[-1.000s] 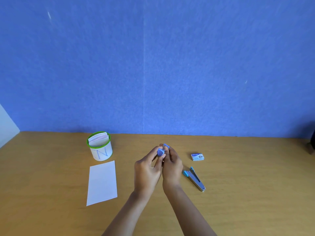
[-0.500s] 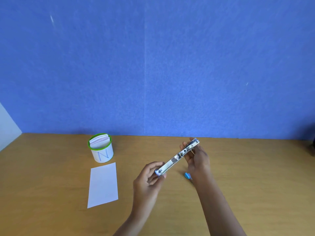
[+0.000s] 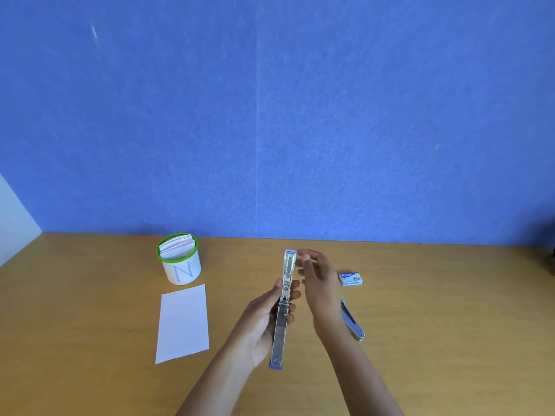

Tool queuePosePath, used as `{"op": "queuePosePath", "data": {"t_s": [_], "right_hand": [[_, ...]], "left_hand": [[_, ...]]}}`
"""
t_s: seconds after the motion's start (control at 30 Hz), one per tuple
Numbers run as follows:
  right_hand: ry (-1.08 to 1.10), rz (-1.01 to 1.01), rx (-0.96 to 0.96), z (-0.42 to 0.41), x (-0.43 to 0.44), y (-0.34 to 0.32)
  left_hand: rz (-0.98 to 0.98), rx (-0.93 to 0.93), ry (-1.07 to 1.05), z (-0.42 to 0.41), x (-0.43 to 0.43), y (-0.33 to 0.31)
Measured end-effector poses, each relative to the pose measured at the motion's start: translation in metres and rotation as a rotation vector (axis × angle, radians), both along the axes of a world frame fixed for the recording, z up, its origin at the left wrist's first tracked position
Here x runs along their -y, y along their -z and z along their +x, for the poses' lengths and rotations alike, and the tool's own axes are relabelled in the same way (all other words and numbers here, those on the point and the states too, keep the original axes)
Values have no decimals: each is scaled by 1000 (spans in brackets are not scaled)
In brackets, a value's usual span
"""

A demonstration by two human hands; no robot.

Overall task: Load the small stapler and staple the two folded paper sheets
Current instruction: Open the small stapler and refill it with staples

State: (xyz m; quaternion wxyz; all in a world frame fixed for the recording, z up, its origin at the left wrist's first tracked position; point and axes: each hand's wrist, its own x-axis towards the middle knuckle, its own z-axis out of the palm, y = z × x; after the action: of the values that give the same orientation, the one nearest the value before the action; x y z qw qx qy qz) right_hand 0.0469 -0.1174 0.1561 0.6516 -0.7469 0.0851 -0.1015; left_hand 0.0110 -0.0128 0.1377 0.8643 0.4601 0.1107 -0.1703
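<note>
Taking the stapler (image 3: 283, 307) as the centre of the dial, we see a small printed box (image 3: 351, 279) at 2 o'clock, flat on the table (image 3: 450, 325) and apart from both hands. At 3 o'clock lies a second stapler (image 3: 353, 322), shiny metal with a blue tip. The right wrist crosses in front of it and hides its middle. At 9 o'clock a plain white sheet (image 3: 183, 322) lies flat, rectangular and slightly askew. At 10 o'clock stands a round white cup (image 3: 181, 265) with a green rim and a blue letter N on its side. It is packed with upright paper slips (image 3: 177, 246). Nothing lies between the stapler and the sheet. A matte blue wall (image 3: 270, 115) closes the table at 12 o'clock.

The stapler is held above the table, swung open into one long thin bar that runs from 12 to 6 o'clock. It is bare grey metal along its length, with a blue plastic cap at each end. The left hand (image 3: 261, 322) grips its middle, thumb on the 9 o'clock side and curled fingers on the 3 o'clock side. The right hand (image 3: 319, 280) holds nothing. Its fingers lie loosely extended, and the index tip appears to touch the cap at 12 o'clock. The table is smooth, honey-coloured wood.
</note>
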Motion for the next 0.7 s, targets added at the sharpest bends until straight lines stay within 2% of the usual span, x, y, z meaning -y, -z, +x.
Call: {"op": "queuePosePath", "data": {"t_s": [0.1, 0.2, 0.37, 0.7], "right_hand": [[120, -372, 379, -7, -2, 6], [110, -615, 569, -12, -3, 13], [138, -739, 628, -14, -4, 18], [162, -796, 645, -13, -3, 15]], "left_hand": [[-129, -46, -20, 2, -3, 0], [-186, -71, -45, 2, -4, 0], [-217, -87, -66, 0, -3, 1], [-129, -23, -65, -1, -2, 4]]}}
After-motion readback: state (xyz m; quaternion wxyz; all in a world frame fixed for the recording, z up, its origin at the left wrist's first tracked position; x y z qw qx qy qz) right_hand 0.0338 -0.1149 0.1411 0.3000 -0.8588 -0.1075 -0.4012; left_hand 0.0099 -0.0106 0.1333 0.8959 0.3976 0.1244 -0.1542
